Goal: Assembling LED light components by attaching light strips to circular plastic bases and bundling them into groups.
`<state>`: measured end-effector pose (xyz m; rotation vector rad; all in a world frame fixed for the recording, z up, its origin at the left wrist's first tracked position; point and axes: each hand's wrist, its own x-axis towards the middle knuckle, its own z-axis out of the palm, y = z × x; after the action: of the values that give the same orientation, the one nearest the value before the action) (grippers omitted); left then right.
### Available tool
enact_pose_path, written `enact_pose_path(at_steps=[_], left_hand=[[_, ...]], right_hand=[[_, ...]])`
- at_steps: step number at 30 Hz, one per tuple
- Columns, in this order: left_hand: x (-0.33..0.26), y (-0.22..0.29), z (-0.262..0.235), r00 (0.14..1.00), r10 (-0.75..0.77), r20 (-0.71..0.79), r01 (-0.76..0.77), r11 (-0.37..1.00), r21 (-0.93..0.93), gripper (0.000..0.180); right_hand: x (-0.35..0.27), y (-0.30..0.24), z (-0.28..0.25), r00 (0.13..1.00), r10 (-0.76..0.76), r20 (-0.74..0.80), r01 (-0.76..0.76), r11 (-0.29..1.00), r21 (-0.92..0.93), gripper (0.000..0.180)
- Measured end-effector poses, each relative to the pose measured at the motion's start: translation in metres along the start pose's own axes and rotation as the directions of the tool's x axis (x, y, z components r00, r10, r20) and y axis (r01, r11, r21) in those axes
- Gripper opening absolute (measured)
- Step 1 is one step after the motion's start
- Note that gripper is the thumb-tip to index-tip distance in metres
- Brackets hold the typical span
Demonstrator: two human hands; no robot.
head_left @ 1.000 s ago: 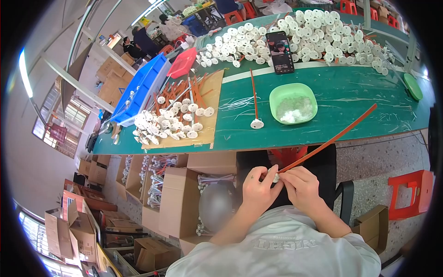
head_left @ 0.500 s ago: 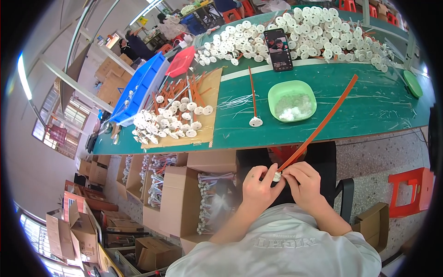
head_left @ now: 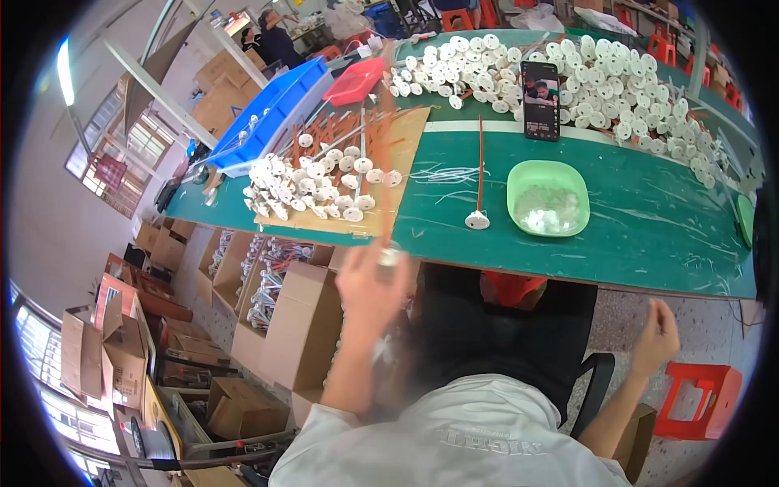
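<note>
My left hand [head_left: 369, 284] is closed around the white round end of a long orange strip [head_left: 387, 178]. The strip stands nearly upright in front of the table edge and is smeared by motion. Off to the right, beyond the table's front edge, my right hand [head_left: 654, 339] has its fingers bent together, and nothing shows in them. A similar orange strip [head_left: 480, 170] with a white disc end lies on the green table [head_left: 649, 219]. Left of it, more white-ended strips [head_left: 304, 183] are heaped on a cardboard sheet [head_left: 410, 154].
A light green bowl [head_left: 519, 174] holds small clear pieces. Behind it a phone [head_left: 540, 101] leans against a large pile of white discs [head_left: 604, 69]. A blue bin [head_left: 272, 109] and a red tray [head_left: 355, 79] stand at left. Open cartons [head_left: 296, 325] sit below; a red stool [head_left: 696, 402] is at right.
My hands have parted. The left has carried the orange strip leftward toward the heap, turning it upright; the right has let go and moved out to the right. The view has shifted slightly.
</note>
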<state>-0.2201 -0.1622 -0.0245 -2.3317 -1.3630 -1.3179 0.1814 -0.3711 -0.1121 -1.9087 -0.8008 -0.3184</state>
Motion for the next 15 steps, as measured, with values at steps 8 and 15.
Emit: enact_pose_path(at_steps=[8,15], left_hand=[[0.092,-0.125,-0.025,0.996,-0.01,-0.084,0.044,0.913,0.405,0.033],[0.174,-0.192,-0.01,0.995,-0.104,0.011,0.077,0.803,0.591,0.037]], right_hand=[[0.024,0.107,-0.053,0.956,0.194,-0.22,-0.225,0.967,-0.123,0.032],[0.023,0.124,-0.057,0.958,0.224,-0.178,-0.27,0.913,-0.307,0.041]])
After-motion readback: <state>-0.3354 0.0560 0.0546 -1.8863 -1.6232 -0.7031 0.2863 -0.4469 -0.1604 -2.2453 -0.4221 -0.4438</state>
